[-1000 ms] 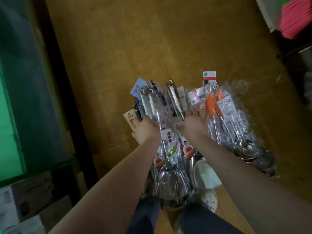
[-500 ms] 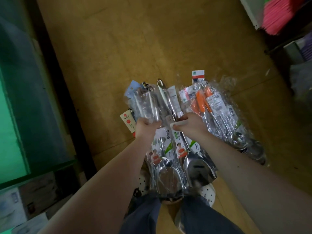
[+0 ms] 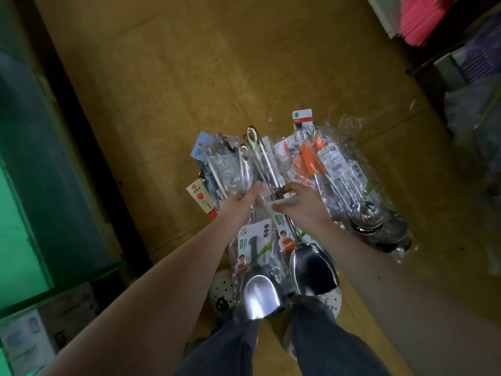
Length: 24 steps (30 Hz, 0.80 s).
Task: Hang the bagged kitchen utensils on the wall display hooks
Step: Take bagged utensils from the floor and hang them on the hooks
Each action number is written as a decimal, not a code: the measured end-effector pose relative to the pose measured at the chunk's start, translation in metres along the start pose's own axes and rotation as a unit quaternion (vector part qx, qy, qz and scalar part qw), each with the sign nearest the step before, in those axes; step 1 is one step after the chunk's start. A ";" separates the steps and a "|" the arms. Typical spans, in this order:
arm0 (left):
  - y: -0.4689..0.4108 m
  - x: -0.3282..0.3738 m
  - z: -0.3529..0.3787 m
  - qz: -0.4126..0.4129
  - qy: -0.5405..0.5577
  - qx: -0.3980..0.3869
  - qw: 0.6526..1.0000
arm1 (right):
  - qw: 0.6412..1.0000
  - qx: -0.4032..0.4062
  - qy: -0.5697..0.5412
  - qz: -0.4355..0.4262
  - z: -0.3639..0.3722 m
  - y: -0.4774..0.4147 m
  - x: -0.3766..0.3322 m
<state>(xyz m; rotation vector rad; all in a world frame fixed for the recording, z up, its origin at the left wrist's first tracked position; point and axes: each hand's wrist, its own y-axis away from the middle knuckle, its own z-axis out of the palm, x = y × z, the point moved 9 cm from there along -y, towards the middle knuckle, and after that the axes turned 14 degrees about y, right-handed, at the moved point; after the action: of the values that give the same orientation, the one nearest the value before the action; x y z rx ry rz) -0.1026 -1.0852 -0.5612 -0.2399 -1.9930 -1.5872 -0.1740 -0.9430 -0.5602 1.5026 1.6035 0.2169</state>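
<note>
Yellow-brown floor (image 3: pixel 189 77) with faint seams, a person's white spotted shoes (image 3: pixel 221 290) standing on it

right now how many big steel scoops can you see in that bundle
2. The left scoop is lowest in view. The right scoop sits beside it, its handle pinched by the right hand. More may be hidden in the bagged pile.
</note>
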 end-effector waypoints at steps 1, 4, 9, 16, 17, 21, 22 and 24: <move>0.010 0.004 0.001 0.004 -0.015 -0.002 1.000 | 1.000 0.003 0.000 -0.001 -0.004 0.008 -0.002; 0.037 0.027 0.005 0.038 -0.033 -0.009 0.999 | 0.999 -0.001 -0.034 -0.002 -0.025 0.036 -0.010; 0.103 0.102 0.012 0.105 -0.025 0.022 0.994 | 0.997 0.032 -0.070 -0.006 -0.097 0.089 -0.034; 0.227 0.236 0.057 0.202 -0.024 -0.037 0.978 | 0.981 0.119 -0.149 -0.046 -0.243 0.175 -0.077; 0.247 0.256 0.064 0.218 -0.024 -0.044 0.975 | 0.976 0.127 -0.170 -0.050 -0.262 0.190 -0.082; 0.332 0.322 0.096 0.270 -0.010 -0.086 0.959 | 0.956 0.168 -0.228 -0.075 -0.346 0.255 -0.101; 0.354 0.335 0.104 0.285 -0.009 -0.094 0.954 | 0.951 0.183 -0.236 -0.082 -0.367 0.272 -0.104; 0.400 0.361 0.122 0.320 -0.007 -0.108 0.941 | 0.937 0.217 -0.256 -0.091 -0.404 0.304 -0.105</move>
<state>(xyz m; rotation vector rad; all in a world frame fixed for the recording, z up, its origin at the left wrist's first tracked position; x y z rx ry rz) -0.2478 -0.9346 -0.0501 -0.8881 -1.5151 -1.3549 -0.2524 -0.7845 -0.0752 1.5509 1.3927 -0.6271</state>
